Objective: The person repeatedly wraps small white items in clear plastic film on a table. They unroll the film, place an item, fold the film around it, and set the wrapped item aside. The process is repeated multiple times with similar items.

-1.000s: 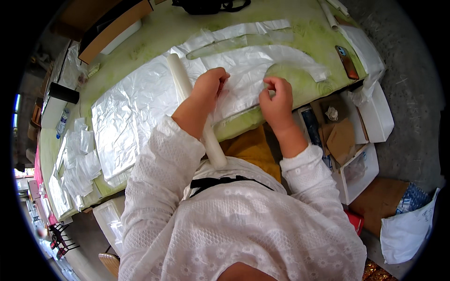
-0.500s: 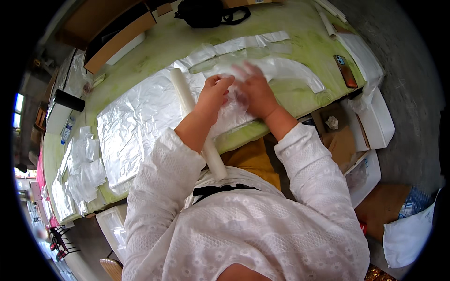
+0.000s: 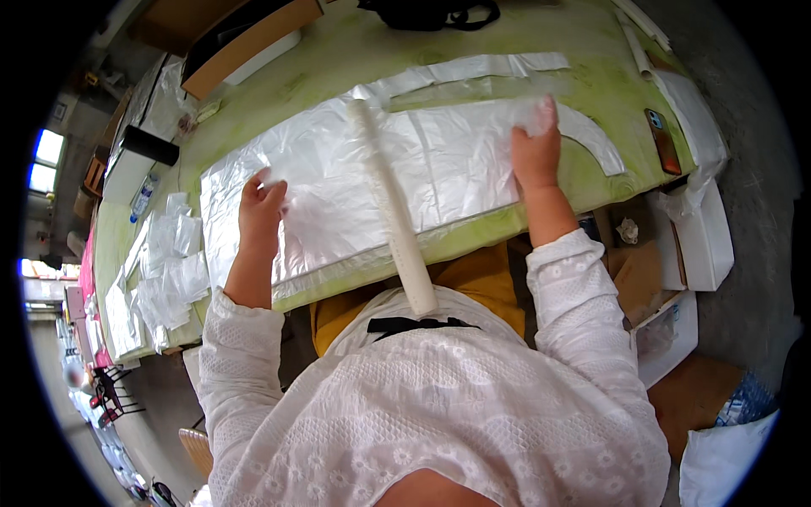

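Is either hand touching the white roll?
No, the white roll lies between the left hand and the right hand, with a visible gap on each side.

a green-topped table (image 3: 329, 72) bearing plastic sheets (image 3: 465, 160) across the centre; plastic pieces (image 3: 179, 279), left; a brown box (image 3: 253, 52), upper left; a black bag (image 3: 422, 13), top centre; a phone (image 3: 663, 142), upper right.

White roll (image 3: 411, 270) as barrier across the plastic film (image 3: 460, 165); open passage over bare tabletop (image 3: 342, 52) between film and black bag (image 3: 422, 15)
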A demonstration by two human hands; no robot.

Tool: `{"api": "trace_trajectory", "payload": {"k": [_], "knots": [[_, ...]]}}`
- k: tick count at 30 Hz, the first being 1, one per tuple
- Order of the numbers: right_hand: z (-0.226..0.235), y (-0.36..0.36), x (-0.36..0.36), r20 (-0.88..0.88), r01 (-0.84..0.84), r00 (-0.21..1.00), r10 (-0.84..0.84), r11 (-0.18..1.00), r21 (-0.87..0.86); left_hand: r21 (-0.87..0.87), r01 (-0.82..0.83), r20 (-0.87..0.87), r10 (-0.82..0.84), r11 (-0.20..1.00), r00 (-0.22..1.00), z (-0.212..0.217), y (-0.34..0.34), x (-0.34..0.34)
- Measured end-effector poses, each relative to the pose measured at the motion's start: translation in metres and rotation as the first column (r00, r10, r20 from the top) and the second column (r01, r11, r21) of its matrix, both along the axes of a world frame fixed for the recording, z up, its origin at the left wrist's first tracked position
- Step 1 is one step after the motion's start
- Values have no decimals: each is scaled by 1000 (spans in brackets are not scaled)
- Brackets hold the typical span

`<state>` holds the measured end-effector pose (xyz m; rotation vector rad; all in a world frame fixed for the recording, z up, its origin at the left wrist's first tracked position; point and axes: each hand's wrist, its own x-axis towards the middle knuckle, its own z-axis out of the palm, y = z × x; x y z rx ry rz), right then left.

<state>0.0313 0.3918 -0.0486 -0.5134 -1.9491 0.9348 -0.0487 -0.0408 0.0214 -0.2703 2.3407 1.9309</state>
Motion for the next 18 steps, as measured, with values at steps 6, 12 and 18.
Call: {"api": "trace_trajectory", "payload": {"k": [6,12,18], "knots": [[-4,10,7,46,-32,998,35,997,-69,-583,-165,-511,-201,796,836,-30,-28,1],[7,-10,33,21,-210,976,218,959,-192,-700,177,-470,-632,692,616,-36,57,38],[46,-144,84,113,-688,723,682,693,218,-837,164,-293,-681,522,671,-42,63,50]]}}
